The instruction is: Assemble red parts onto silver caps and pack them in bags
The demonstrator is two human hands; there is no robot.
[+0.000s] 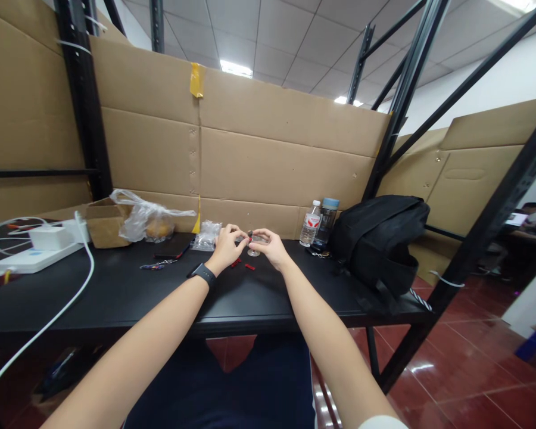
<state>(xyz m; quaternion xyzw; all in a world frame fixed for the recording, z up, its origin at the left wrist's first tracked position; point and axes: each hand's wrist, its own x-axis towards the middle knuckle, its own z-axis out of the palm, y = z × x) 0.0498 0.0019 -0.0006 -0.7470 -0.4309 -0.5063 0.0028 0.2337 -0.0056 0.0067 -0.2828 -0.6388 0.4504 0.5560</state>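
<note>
We are holding a small dark part [250, 235] between the fingers of our left hand [227, 243] and right hand [270, 244], both pinching it above the black tabletop [116, 292], over a small clear dish [254, 251] and red pieces [249, 266]. Cardboard walls [272, 161] are enclosing the tabletop, with a black backpack [379, 244], two bottles [319, 223] and a plastic bag [149, 220] lying around.

One camera only, worn on the head, looks forward and slightly down over the near edge of the black bench [116, 292] towards the cardboard wall [272, 149] along its far edge. It sits fairly far back, so small things probably blur.
</note>
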